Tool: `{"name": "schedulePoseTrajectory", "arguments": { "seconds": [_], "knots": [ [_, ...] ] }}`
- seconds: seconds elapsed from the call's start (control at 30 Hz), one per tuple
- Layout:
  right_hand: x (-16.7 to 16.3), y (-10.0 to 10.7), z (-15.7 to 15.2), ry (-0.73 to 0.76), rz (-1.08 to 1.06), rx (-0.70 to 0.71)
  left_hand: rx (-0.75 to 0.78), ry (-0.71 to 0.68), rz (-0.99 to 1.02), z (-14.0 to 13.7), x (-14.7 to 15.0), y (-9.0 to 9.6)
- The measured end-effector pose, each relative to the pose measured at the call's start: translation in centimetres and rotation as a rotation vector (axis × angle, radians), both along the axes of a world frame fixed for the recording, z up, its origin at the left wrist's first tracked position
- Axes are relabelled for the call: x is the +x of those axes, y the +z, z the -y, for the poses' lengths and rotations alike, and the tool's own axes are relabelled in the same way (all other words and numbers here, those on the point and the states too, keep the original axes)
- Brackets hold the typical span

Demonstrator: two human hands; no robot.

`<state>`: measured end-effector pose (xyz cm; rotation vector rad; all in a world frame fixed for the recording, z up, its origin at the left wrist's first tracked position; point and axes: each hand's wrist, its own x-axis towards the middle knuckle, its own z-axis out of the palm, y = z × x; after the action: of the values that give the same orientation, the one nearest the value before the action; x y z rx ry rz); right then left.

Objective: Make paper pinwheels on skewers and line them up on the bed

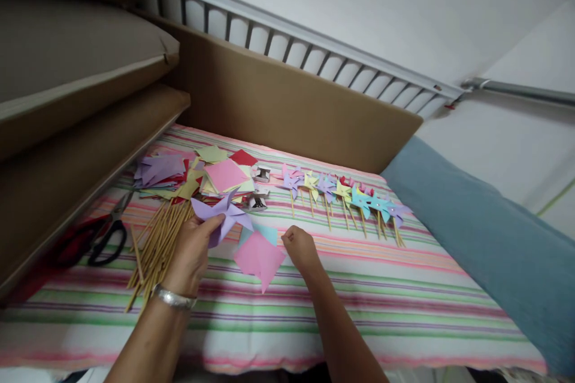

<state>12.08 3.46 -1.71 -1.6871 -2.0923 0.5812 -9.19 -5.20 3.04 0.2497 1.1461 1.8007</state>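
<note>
A purple paper pinwheel head [227, 215] with folded blades is pinched between the thumb and fingers of my left hand [192, 245], raised above the striped cloth. My right hand [300, 246] is closed, fingertips together, just right of a pink cut paper [259, 256]; whatever it may hold is too small to make out. Under the pink paper a light blue sheet [271, 233] shows in part. Thin wooden sticks [155, 251] lie in a bundle beneath and left of my left hand. Beyond the pinwheel head stand two small silvery boxes, the nearer box [257, 200] holding tiny items.
Stacked coloured paper squares [224, 175] and purple cut papers [157, 169] lie at the back left. Black-handled scissors [110, 236] rest near cardboard-like panels [90, 119]. Finished pinwheels on sticks [344, 191] form a row at the right. A brown board [278, 102] borders the back.
</note>
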Motion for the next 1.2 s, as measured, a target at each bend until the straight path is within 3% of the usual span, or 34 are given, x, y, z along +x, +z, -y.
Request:
{"name": "schedulePoseTrajectory", "arguments": {
  "seconds": [0.3, 0.53, 0.8, 0.97, 1.13, 1.2],
  "knots": [
    [4.7, 0.4, -1.9, 0.061, -0.154, -0.054, -0.107, -0.017, -0.130, -1.2, 2.1, 0.3],
    [5.5, 0.4, -2.0, 0.395, -0.138, 0.019, -0.126, -0.069, -0.141, -2.7, 3.4, -0.1],
    [4.4, -1.1, -2.6, 0.277, -0.062, 0.023, -0.153, -0.102, -0.082, -3.2, 4.9, -0.9],
    [4.3, -1.1, -2.7, 0.251, -0.069, 0.024, -0.136, -0.131, -0.093, -2.7, 4.2, -1.3],
    [4.5, -0.6, -2.5, 0.126, -0.167, 0.074, -0.144, -0.124, -0.120, -2.2, 3.6, -0.7],
    [4.8, -0.4, -2.2, 0.139, -0.176, 0.093, -0.145, -0.120, -0.119, -2.2, 3.6, -0.5]
  ]
}}
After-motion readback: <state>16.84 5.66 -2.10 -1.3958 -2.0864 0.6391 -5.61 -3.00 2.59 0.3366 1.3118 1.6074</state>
